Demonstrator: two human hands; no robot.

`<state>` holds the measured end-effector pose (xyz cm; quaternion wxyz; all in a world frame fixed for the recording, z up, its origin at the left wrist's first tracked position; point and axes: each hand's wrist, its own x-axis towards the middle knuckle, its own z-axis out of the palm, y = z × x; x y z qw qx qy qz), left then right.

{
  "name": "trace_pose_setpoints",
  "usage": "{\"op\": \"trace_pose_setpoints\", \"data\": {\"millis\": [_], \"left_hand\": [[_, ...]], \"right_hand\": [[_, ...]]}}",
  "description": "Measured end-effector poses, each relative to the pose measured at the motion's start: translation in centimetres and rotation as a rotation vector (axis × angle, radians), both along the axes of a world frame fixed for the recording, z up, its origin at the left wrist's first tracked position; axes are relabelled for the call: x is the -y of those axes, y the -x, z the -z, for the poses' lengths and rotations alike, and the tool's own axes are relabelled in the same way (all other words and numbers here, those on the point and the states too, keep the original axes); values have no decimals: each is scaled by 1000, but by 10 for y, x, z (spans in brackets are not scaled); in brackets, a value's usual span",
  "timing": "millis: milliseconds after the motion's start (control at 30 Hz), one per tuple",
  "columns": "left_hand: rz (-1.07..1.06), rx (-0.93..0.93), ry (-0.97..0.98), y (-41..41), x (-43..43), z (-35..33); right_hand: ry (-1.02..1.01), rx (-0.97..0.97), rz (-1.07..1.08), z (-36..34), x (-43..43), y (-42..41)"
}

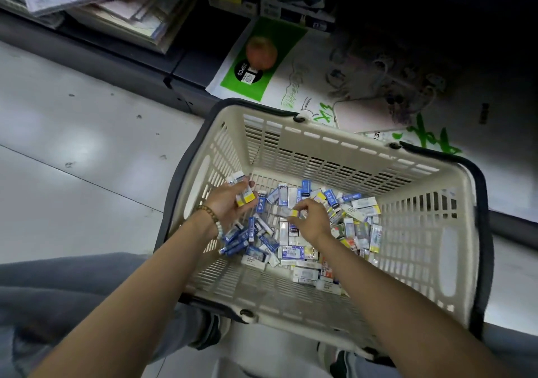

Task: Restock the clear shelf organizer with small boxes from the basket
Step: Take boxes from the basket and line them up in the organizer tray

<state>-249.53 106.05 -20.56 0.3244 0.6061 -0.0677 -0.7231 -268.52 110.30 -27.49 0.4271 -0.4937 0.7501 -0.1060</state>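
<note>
Loosely heaped, the small boxes (355, 206) lie in a jumble across the bottom of the basket (334, 142), mostly blue, white and yellow, pointing every way. The right hand (310, 220) reaches down into the middle of the heap with its fingertips pinched on one yellow-ended box (294, 214). The left hand (230, 203) hovers beside it near the basket's left wall, fingers curled round a small bundle of boxes (244, 198) already gathered.

The step in hand looks like collecting a handful. To do it well, the right hand should probably lift its box clear of its neighbours before passing it across, since the heap is loose and a dragged box could tip others over. Stacking each new box flat and in line with those in the left hand would keep the bundle tight and ready to slide into a slot. That grip looks nearly full, so one or two more is likely the limit before something slips.

The basket stands on the pale floor (72, 145), just beside a dark shelf base (116, 49). The clear shelf organizer is not in view.
</note>
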Motion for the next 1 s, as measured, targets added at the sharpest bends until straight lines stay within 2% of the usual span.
{"op": "trace_pose_setpoints", "data": {"millis": [100,133,200,267,333,567,733,867,1000], "left_hand": [[47,44,6,2,-2,-8],[65,38,11,5,-3,-14],[99,-13,24,13,-3,-30],[125,-70,51,22,-1,-54],[166,-109,119,29,4,-83],[324,-186,530,40,30,-202],[476,8,801,39,39,-252],[522,86,961,29,43,-283],[562,97,1061,26,46,-308]], "right_hand": [[1,131,306,-20,4,8],[-36,239,463,-32,8,11],[-107,598,687,-62,20,17],[-83,831,666,-101,33,24],[-17,934,570,-147,42,25],[275,863,334,-267,35,5],[429,859,333,-319,29,-9],[543,777,278,-349,30,-15],[559,838,169,-382,39,-13]]}}
